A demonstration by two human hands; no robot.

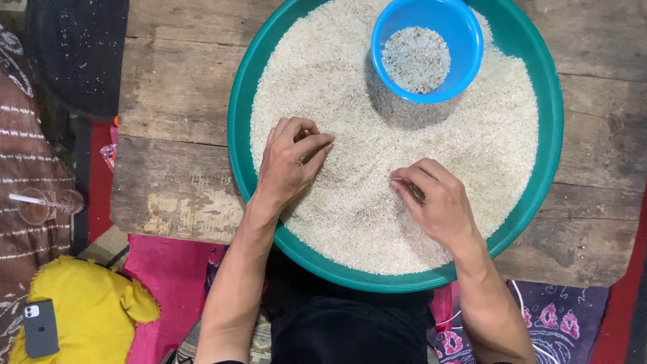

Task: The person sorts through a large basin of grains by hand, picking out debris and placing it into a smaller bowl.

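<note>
Head view, looking straight down. Big green round basin point(237, 121) sits on a worn wooden bench point(175, 87), filling most of the middle and hanging slightly over the bench's near edge. Basin is full of white rice point(350, 202), spread in a shallow mound.

Left hand point(290, 165) rests on the rice at the basin's left side, fingers point(317, 143) curled in and pressed together, thumb meeting the fingertips in a pinch (whatever is pinched is too small to make out). Right hand point(435, 199) lies on the rice toward the near-right part of the basin, fingers point(411, 176) also bunched and curled inward, tips touching the grains; cannot tell if anything is held between them. Hands are apart, with a stretch of rice between.

Small blue bowl point(465, 37) stands in the rice at the basin's far side, upright, holding a small heap of greyish grains point(416, 59). It is well apart from both hands.

Off the bench's left edge, on the floor: a clear glass point(50, 202) lying on patterned brown cloth point(27, 135), a yellow soft cushion point(94, 310) with a grey phone point(40, 328) resting on it, and pink cloth point(172, 276) by the near-left corner. Purple patterned cloth point(559, 323) shows below the bench's near-right corner.
</note>
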